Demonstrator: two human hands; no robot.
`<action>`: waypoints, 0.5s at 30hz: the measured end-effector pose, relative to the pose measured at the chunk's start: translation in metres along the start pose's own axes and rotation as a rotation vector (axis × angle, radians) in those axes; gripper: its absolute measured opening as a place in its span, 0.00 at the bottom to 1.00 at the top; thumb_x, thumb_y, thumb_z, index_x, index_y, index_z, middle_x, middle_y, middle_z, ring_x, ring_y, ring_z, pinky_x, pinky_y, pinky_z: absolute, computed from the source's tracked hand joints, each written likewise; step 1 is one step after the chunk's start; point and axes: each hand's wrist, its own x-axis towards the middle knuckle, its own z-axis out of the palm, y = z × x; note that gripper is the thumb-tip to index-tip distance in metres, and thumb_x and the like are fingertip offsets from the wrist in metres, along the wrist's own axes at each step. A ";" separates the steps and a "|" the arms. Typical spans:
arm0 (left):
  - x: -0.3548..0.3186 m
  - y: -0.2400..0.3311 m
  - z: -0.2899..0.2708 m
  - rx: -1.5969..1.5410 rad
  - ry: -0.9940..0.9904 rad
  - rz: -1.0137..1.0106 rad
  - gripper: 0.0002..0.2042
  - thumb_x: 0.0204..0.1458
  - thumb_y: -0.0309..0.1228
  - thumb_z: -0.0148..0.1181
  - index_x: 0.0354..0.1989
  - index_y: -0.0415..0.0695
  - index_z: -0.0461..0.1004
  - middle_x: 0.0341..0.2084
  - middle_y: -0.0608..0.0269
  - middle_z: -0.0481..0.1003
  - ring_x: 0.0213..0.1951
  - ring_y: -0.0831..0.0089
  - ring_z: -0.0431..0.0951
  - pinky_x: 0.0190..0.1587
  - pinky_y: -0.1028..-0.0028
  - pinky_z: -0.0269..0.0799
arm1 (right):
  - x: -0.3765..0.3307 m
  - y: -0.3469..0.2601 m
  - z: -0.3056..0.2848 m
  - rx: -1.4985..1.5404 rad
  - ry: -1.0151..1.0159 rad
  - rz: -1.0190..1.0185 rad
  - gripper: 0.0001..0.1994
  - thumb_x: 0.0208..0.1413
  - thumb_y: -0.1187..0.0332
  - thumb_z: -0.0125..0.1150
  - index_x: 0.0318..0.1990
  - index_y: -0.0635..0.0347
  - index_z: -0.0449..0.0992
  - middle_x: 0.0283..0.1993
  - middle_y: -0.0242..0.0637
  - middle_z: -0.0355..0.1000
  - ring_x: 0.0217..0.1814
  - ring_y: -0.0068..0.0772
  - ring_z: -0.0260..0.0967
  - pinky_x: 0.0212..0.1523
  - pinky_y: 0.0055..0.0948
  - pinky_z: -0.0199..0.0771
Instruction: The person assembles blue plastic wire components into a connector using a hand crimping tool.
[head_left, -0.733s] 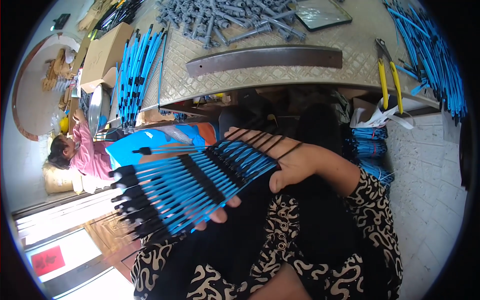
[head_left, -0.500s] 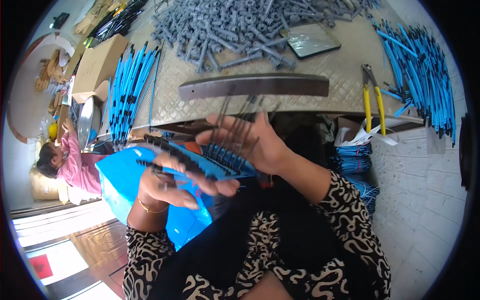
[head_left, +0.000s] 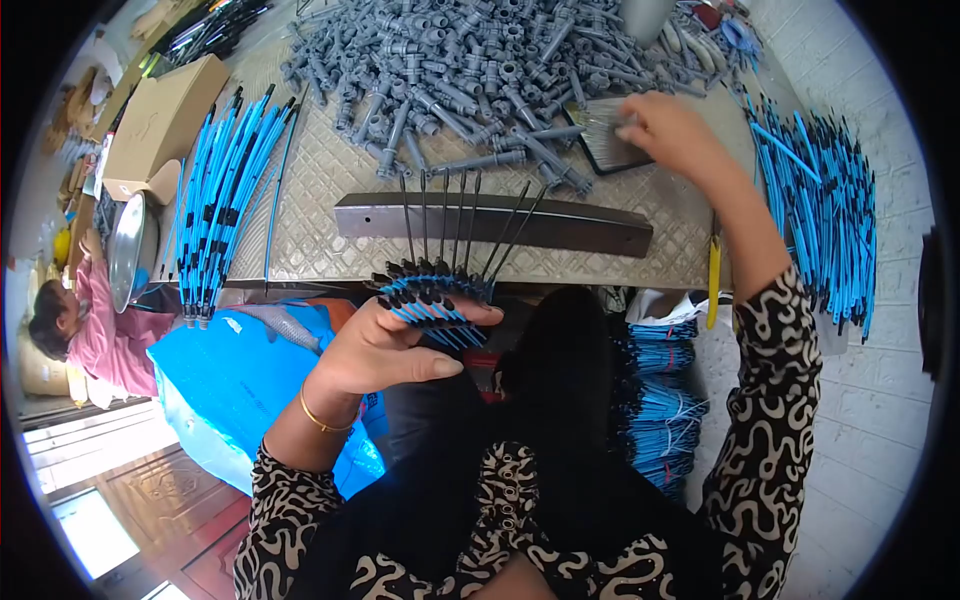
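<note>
Fanned, thin blue rods with black ends (head_left: pixel 428 308) are held in the left hand (head_left: pixel 370 352) beside the patterned beige tabletop (head_left: pixel 325 170). The right hand (head_left: pixel 668 132) is positioned over a black-rimmed rectangular tray (head_left: pixel 602 171); grip cannot be determined.

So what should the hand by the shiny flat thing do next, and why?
Maybe the right hand's grip should pinch gently at the dark-rimmed tray, to take one small piece if there is one: it is over that tray's right part, though blur hides whether it holds anything. The left hand's grip has the bundle of blue rods, with thin black rods sticking up.
</note>
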 end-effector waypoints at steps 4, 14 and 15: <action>0.000 -0.002 0.003 0.075 0.032 0.065 0.17 0.44 0.17 0.58 0.46 0.34 0.70 0.44 0.52 0.73 0.51 0.65 0.70 0.56 0.67 0.61 | 0.008 0.010 0.013 -0.058 0.001 -0.083 0.09 0.50 0.64 0.54 0.35 0.60 0.73 0.32 0.43 0.71 0.37 0.49 0.67 0.37 0.39 0.67; 0.010 -0.009 0.013 -0.017 0.305 0.020 0.11 0.49 0.19 0.55 0.42 0.37 0.72 0.37 0.52 0.76 0.40 0.64 0.76 0.45 0.67 0.70 | 0.003 0.006 0.012 0.058 0.156 -0.038 0.08 0.51 0.65 0.53 0.33 0.59 0.74 0.31 0.42 0.71 0.36 0.48 0.68 0.37 0.41 0.67; 0.013 -0.007 0.016 -0.004 0.353 -0.021 0.11 0.48 0.19 0.55 0.42 0.38 0.72 0.36 0.51 0.76 0.39 0.62 0.76 0.44 0.66 0.70 | 0.000 0.009 0.008 0.007 0.191 -0.067 0.09 0.51 0.64 0.53 0.33 0.58 0.74 0.32 0.42 0.72 0.36 0.48 0.68 0.36 0.41 0.67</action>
